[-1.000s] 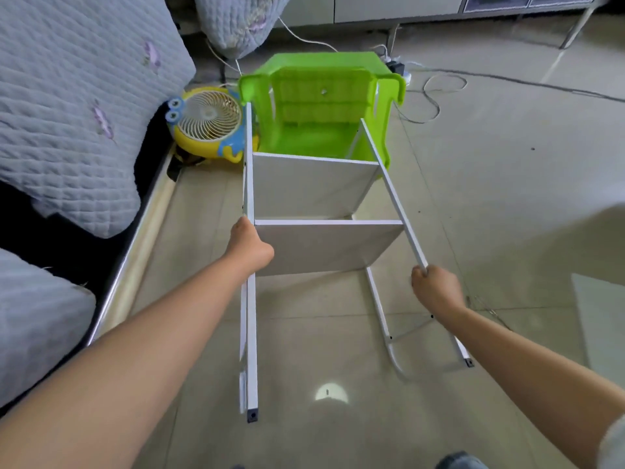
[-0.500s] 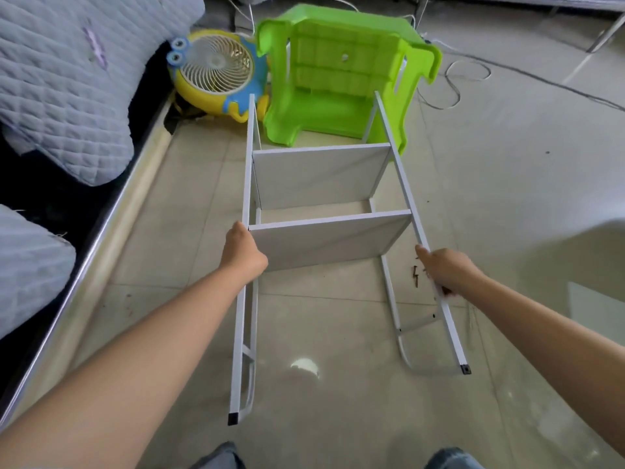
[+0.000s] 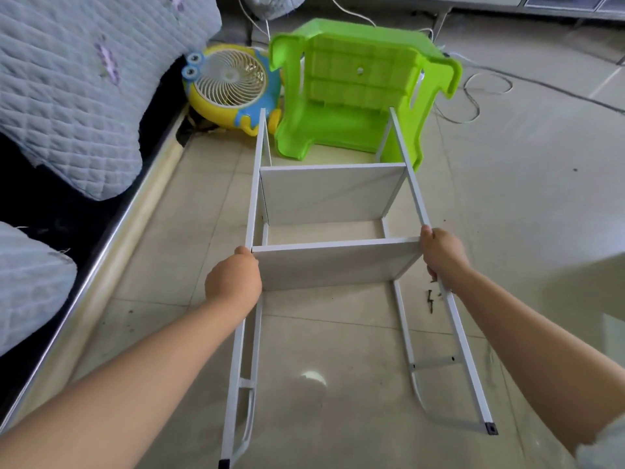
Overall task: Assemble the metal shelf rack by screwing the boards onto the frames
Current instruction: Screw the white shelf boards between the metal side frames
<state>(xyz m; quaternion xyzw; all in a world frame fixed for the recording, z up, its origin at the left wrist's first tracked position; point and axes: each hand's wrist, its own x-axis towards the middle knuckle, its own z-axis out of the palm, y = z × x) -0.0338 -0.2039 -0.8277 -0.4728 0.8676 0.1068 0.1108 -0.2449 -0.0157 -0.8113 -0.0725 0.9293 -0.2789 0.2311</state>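
The white shelf rack lies on its side on the tiled floor, with two metal side frames and two white boards between them. My left hand (image 3: 233, 282) grips the left frame (image 3: 241, 350) where the nearer board (image 3: 334, 265) meets it. My right hand (image 3: 441, 253) grips the right frame (image 3: 463, 346) at that board's other end. The farther board (image 3: 328, 192) stands between the frames beyond it. A few dark screws (image 3: 431, 301) lie on the floor just inside the right frame.
An overturned green plastic stool (image 3: 355, 86) lies right behind the rack's far end, with a yellow and blue fan (image 3: 231, 86) to its left. A bed edge (image 3: 111, 265) with grey quilts runs along the left. Cables (image 3: 473, 96) trail on the floor at the right.
My right hand has slid up the right frame to the nearer board's end. The rack has shifted a little, and my view has moved closer and lower over it.
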